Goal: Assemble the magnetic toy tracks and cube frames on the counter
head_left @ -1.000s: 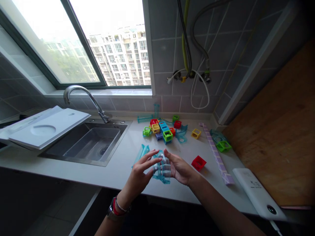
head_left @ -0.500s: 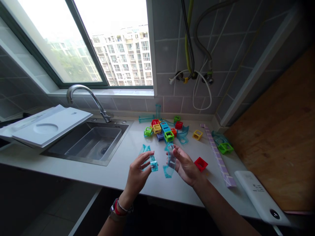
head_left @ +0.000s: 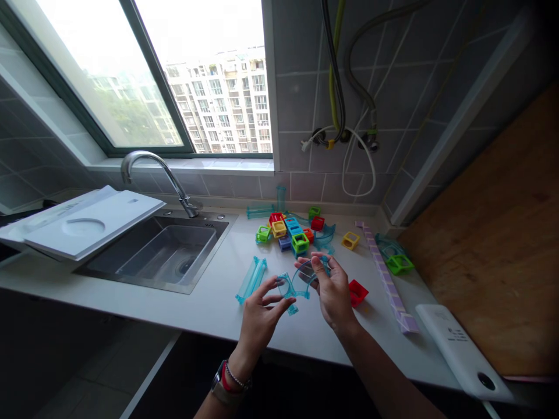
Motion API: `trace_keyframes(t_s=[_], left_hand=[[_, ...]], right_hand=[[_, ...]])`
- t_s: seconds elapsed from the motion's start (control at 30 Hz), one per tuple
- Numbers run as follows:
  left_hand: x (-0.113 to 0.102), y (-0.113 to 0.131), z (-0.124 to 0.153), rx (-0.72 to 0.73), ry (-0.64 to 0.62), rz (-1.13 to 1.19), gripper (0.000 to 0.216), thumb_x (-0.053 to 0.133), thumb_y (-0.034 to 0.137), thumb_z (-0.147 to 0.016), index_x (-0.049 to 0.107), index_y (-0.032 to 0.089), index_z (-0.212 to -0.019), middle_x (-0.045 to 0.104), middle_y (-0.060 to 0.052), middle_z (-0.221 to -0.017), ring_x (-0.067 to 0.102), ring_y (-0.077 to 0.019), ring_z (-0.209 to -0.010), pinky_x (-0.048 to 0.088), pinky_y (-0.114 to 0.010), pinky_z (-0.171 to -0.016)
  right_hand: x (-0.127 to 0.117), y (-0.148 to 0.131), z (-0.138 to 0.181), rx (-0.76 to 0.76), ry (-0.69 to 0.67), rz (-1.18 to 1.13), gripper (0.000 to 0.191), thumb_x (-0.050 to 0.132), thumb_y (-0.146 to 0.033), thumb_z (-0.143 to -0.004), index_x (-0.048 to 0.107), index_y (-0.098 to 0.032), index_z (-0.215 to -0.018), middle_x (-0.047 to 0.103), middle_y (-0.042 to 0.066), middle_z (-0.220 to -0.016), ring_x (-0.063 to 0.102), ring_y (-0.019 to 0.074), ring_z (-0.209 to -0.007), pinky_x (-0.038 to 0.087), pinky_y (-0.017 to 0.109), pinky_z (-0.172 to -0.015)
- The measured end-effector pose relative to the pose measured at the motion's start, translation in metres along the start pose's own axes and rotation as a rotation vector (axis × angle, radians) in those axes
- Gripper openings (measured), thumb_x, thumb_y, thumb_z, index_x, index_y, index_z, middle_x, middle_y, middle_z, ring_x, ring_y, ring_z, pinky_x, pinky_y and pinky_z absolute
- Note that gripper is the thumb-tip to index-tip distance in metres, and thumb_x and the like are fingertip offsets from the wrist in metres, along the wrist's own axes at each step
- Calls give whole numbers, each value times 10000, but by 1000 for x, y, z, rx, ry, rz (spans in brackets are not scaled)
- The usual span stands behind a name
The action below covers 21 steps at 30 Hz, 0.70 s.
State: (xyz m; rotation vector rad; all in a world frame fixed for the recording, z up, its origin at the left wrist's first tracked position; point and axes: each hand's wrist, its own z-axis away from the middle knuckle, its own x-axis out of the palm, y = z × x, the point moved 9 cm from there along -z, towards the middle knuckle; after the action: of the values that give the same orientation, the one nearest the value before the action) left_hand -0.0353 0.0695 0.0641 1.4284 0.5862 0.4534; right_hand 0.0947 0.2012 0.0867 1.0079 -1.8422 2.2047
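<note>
Both hands are working just above the front edge of the worktop (head_left: 227, 302), near its middle. The left hand (head_left: 257, 317) is pinching one end of a clear blue curved track piece (head_left: 292, 288) between thumb and fingertips, with its other fingers (head_left: 267, 285) spreading loosely. The right hand (head_left: 334, 291) is gripping the far end of the same curved piece, its fingers (head_left: 325, 265) curling over the top of the arc. The piece is hanging between the two hands, just clear of the surface. A straight blue track piece (head_left: 251, 279) is lying flat just to the left of the left hand, and a red block (head_left: 357, 292) is sitting just beside the right hand. Further back, toward the wall edge, a cluster of coloured blocks (head_left: 290, 231) is lying together. A purple strip (head_left: 384, 276) is running along the right side, and a sink (head_left: 168, 253) is sitting at the left end.
</note>
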Motion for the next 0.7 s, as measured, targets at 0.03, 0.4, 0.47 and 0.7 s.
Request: trace_keyframes(t_s=[0.03,0.4,0.47,0.7], left_hand=[[2,1,0,5,5,-8,634,857,399,-695,642,188,-1252,687,-132,-1221,734,-233,-855,648,-334,-699],[7,-7,-11,46,12,71,609,834,388,-730,636,205,-1276,704,-114,-1167,738,-248,-915,643,-329,-743],[6,-7,-12,69,3,107,597,831,385,-732,645,213,-1272,704,-113,-1182,736,-258,-947,637,-351,-792],[-1,-1,-10,85,8,139,591,844,375,-716,671,192,-1250,699,-136,-1197,720,-269,-983,613,-382,-853]], right_hand=[[2,0,2,-8,3,17,366,752,-465,-825,587,-223,-1046,735,82,-1014,729,251,-930,581,400,-795],[38,-18,40,-215,-297,232,282,555,-360,-967,494,-291,-1234,646,56,-1205,576,236,-1217,423,465,-1091],[46,-22,51,-249,-395,293,355,496,-369,-990,449,-313,-1337,584,60,-1299,503,244,-1306,380,472,-1133],[49,-22,56,-319,-528,484,631,597,-359,-962,313,-336,-1525,505,83,-1430,474,267,-1352,359,474,-1164]])
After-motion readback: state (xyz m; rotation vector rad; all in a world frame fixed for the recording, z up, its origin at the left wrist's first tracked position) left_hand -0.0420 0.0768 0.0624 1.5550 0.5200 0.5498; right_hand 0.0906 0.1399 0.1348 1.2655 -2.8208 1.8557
